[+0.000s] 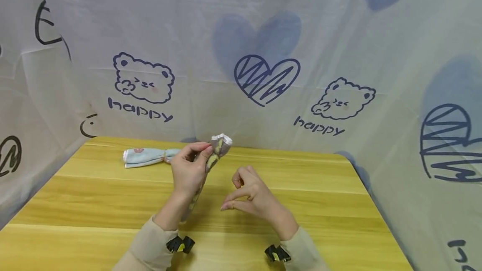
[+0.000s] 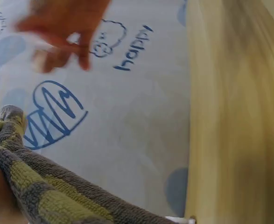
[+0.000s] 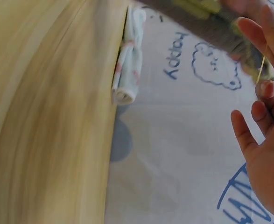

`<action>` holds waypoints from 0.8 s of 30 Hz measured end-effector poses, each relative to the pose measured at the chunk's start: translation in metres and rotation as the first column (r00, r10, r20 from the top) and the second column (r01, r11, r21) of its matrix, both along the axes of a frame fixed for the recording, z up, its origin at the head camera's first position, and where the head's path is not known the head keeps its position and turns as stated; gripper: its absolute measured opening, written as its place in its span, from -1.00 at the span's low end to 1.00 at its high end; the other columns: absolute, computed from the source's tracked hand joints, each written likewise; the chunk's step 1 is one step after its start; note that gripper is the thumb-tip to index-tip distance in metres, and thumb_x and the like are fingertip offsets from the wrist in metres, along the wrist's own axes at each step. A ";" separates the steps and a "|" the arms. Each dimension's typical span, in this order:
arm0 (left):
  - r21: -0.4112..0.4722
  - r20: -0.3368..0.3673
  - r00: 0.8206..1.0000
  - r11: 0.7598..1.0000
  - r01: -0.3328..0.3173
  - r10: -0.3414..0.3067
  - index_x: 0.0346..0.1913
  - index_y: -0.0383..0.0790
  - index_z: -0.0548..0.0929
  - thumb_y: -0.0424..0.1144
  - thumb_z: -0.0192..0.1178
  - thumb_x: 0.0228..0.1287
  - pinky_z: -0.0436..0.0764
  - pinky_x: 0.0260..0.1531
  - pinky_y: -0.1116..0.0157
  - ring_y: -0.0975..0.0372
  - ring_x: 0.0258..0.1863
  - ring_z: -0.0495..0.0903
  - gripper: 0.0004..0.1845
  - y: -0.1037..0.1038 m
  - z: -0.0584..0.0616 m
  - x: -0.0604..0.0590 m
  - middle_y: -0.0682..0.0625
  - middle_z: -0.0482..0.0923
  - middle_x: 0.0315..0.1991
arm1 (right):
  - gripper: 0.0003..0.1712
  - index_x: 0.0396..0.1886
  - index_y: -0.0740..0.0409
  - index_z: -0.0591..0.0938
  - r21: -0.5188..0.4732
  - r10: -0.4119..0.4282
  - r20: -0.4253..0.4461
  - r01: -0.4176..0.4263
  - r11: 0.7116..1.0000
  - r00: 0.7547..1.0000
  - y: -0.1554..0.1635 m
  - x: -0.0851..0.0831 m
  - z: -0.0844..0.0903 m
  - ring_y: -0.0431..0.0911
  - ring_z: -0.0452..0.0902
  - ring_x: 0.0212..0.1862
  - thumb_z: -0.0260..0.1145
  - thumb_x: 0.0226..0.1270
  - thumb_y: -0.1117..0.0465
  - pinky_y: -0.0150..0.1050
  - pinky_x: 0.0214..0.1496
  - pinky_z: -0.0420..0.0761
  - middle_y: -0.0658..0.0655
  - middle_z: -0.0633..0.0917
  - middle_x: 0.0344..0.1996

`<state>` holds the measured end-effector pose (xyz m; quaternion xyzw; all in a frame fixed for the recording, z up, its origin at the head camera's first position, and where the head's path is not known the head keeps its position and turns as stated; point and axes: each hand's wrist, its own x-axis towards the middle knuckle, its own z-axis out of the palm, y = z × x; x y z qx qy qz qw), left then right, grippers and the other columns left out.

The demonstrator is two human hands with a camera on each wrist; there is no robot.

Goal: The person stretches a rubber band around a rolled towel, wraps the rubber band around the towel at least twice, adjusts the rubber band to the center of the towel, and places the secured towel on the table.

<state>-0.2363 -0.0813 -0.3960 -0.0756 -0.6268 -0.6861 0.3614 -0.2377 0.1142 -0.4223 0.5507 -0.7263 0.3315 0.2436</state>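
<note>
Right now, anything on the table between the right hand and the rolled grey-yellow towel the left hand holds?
Nothing: in the head view only bare wooden table shows between the right hand and the rolled towel.

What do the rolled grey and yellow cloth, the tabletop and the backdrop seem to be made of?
The rolled grey and yellow cloth, held in the left hand, looks like terry towelling: the left wrist view shows a looped, fuzzy pile. The yellow tabletop seems wood or wood-look laminate, smooth with straight grain lines. The pale printed backdrop appears to be thin fabric or plastic sheet; it creases and hangs softly.
</note>
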 end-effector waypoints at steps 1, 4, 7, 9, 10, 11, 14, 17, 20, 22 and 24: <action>-0.001 0.001 1.000 1.000 0.005 -0.005 -0.28 -0.55 0.74 -0.59 0.44 0.18 0.63 -0.35 0.54 0.41 -0.36 0.66 -0.91 0.000 -0.002 -0.001 -0.39 0.72 -0.26 | -0.83 -0.40 -0.01 0.90 -0.022 0.027 0.002 -0.027 0.999 1.000 -0.002 0.002 0.001 -0.10 0.18 -0.24 0.61 0.10 0.01 -0.27 -0.18 0.24 0.00 0.30 -0.40; -0.003 0.011 0.999 0.999 0.038 -0.038 -0.28 -0.54 0.74 -0.58 0.44 0.18 0.62 -0.39 0.55 0.39 -0.38 0.65 -0.91 0.004 -0.006 -0.003 -0.39 0.72 -0.28 | -0.68 -0.29 0.05 0.89 -0.097 0.087 -0.028 -0.090 0.991 0.996 -0.007 0.005 0.003 -0.11 0.15 -0.28 0.43 0.33 -0.08 -0.24 -0.19 0.20 0.00 0.25 -0.44; 0.005 0.040 0.996 0.997 0.081 -0.081 -0.28 -0.54 0.73 -0.58 0.44 0.20 0.61 -0.40 0.54 0.37 -0.40 0.63 -0.92 0.010 -0.011 -0.003 -0.38 0.72 -0.29 | -0.62 -0.12 0.10 0.87 -0.181 0.095 -0.120 -0.116 0.977 0.988 -0.011 0.004 0.006 -0.10 0.17 -0.31 0.34 0.44 -0.07 -0.21 -0.23 0.22 0.02 0.24 -0.45; 0.005 0.073 0.990 0.993 0.117 -0.117 -0.27 -0.55 0.73 -0.57 0.43 0.21 0.59 -0.40 0.54 0.36 -0.39 0.63 -0.92 0.015 -0.014 -0.002 -0.36 0.73 -0.28 | -0.65 0.00 0.08 0.83 -0.242 0.051 -0.189 -0.097 0.965 0.981 -0.011 0.003 0.007 -0.10 0.18 -0.32 0.36 0.44 -0.03 -0.23 -0.25 0.23 0.03 0.25 -0.45; 0.004 0.093 0.986 0.991 0.137 -0.137 -0.27 -0.54 0.73 -0.56 0.43 0.22 0.59 -0.40 0.54 0.36 -0.39 0.63 -0.91 0.018 -0.015 -0.001 -0.35 0.73 -0.28 | -0.67 0.03 0.05 0.83 -0.274 0.005 -0.237 -0.072 0.959 0.971 -0.010 0.002 0.008 -0.10 0.18 -0.34 0.38 0.44 0.00 -0.23 -0.27 0.23 0.04 0.26 -0.45; 0.000 0.108 0.982 0.987 0.159 -0.158 -0.27 -0.54 0.74 -0.55 0.44 0.22 0.60 -0.39 0.53 0.35 -0.38 0.64 -0.91 0.021 -0.016 0.000 -0.34 0.74 -0.27 | -0.67 0.07 0.01 0.82 -0.311 -0.054 -0.286 -0.039 0.950 0.957 -0.008 0.000 0.009 -0.09 0.18 -0.35 0.39 0.43 0.01 -0.23 -0.29 0.23 0.05 0.26 -0.45; -0.028 0.125 0.966 0.973 0.229 -0.224 -0.25 -0.53 0.74 -0.51 0.44 0.24 0.63 -0.37 0.49 0.32 -0.35 0.67 -0.89 0.029 -0.018 0.004 -0.32 0.75 -0.25 | -0.64 0.12 -0.08 0.80 -0.411 -0.242 -0.400 0.063 0.909 0.884 -0.002 -0.003 0.011 -0.09 0.14 -0.41 0.42 0.39 -0.03 -0.23 -0.33 0.17 0.08 0.26 -0.48; -0.046 0.120 0.961 0.966 0.255 -0.248 -0.25 -0.52 0.74 -0.50 0.44 0.25 0.64 -0.36 0.47 0.30 -0.33 0.68 -0.90 0.032 -0.018 0.007 -0.32 0.76 -0.24 | -0.56 0.11 -0.08 0.81 -0.443 -0.317 -0.476 0.088 0.892 0.820 0.001 -0.006 0.014 -0.08 0.12 -0.43 0.44 0.32 -0.14 -0.24 -0.36 0.14 0.10 0.28 -0.49; -0.031 0.118 0.969 0.975 0.220 -0.215 -0.25 -0.52 0.74 -0.52 0.42 0.25 0.64 -0.38 0.49 0.33 -0.35 0.68 -0.91 0.030 -0.017 0.005 -0.33 0.76 -0.25 | -0.41 0.07 -0.02 0.82 -0.393 -0.242 -0.494 0.034 0.919 0.835 0.000 -0.007 0.014 -0.04 0.29 -0.34 0.49 0.18 -0.27 -0.28 -0.35 0.23 0.22 0.51 -0.33; -0.008 0.121 0.976 0.983 0.182 -0.179 -0.25 -0.53 0.74 -0.54 0.42 0.24 0.62 -0.41 0.51 0.35 -0.39 0.66 -0.92 0.026 -0.016 0.003 -0.33 0.75 -0.27 | -0.32 0.07 0.02 0.81 -0.359 -0.178 -0.474 -0.005 0.933 0.862 -0.003 -0.007 0.012 0.05 0.44 -0.15 0.52 0.10 -0.33 -0.27 -0.30 0.38 0.38 0.61 -0.05; 0.017 0.123 0.980 0.988 0.156 -0.156 -0.25 -0.56 0.73 -0.56 0.41 0.23 0.60 -0.44 0.53 0.36 -0.42 0.64 -0.92 0.022 -0.014 0.002 -0.33 0.74 -0.29 | -0.23 0.14 0.03 0.78 -0.350 -0.130 -0.419 -0.028 0.936 0.899 -0.005 -0.005 0.009 0.18 0.46 0.10 0.51 0.07 -0.38 -0.17 -0.16 0.54 0.52 0.47 0.29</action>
